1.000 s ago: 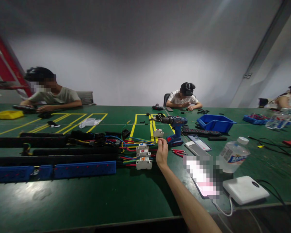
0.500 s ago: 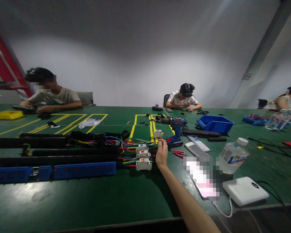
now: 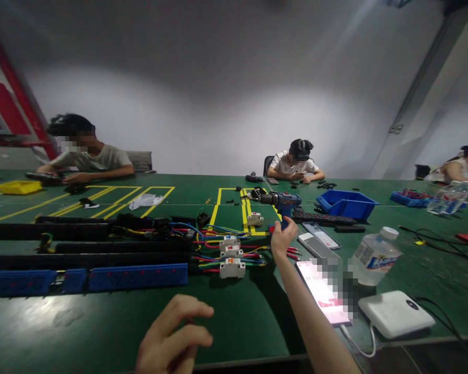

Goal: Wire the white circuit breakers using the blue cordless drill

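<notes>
My right hand reaches over the table to the blue cordless drill. Its thumb and fingers are apart in front of the drill's lower handle and base, partly covering them; a firm grip does not show. The drill stands upright, chuck toward the left. My left hand is over the table's near edge, fingers bent and spread, holding nothing. Between the hands sit white circuit breakers in a row, with coloured wires on both sides. Blue and black power strips extend left from them. Red-sleeved wire ends lie beside my right wrist.
Right of my forearm are a lit phone, a white power bank, a water bottle and two more phones. A blue bin stands farther back. Another breaker lies left of the drill. Several people sit around the green table.
My right hand has moved right, from beside the breakers to the drill's handle. My left hand has come into view at the bottom. The drill remains standing on the table.
</notes>
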Available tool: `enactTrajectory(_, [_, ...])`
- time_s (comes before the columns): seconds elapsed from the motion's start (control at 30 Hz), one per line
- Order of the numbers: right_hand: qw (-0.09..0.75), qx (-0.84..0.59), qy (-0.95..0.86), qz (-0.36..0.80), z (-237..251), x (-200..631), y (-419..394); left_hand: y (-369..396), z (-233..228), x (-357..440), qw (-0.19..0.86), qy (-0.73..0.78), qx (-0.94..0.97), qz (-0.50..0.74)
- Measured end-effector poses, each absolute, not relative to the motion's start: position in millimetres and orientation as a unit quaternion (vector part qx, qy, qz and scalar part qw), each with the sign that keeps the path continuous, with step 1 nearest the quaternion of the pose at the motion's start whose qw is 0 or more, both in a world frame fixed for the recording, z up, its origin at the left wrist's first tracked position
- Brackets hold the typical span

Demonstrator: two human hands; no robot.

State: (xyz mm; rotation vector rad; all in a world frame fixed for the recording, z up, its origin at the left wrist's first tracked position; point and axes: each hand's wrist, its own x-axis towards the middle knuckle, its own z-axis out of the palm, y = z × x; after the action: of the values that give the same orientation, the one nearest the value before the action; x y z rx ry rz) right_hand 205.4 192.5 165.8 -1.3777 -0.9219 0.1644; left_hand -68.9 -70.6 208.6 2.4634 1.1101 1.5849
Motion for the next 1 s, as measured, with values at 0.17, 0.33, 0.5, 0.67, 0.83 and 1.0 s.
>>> enactTrajectory(0.17, [0.617, -0.686, -0.36, 0.14, 182.4, 229.3, 224.1, -30.4, 183.8, -101.8, 0.007, 0.409, 0.755, 0.513])
enactTrajectory(0.33, [0.586, -0.717, -0.336, 0.174, 190.1, 238.8, 247.5, 18.7, 188.9, -109.9, -0.046, 0.406, 0.773, 0.485])
enactTrajectory(0.5, [0.588, -0.72, -0.319, 0.185, 191.1, 240.2, 264.3, 70.4, 190.6, -114.4, 0.003, 0.349, 0.853, 0.388])
enactTrajectory(0.67, [0.59, -0.73, -0.297, 0.174, 187.3, 235.5, 274.2, 99.0, 180.8, -105.4, 0.028, 0.322, 0.858, 0.398])
enactTrajectory(0.83, [0.593, -0.74, -0.281, 0.149, 185.7, 225.1, 277.3, 100.4, 173.9, -80.7, 0.019, 0.327, 0.843, 0.426])
enactTrajectory(1.0, [0.597, -0.742, -0.279, 0.119, 185.1, 219.8, 280.4, 91.0, 164.3, -63.4, 0.029, 0.331, 0.848, 0.414])
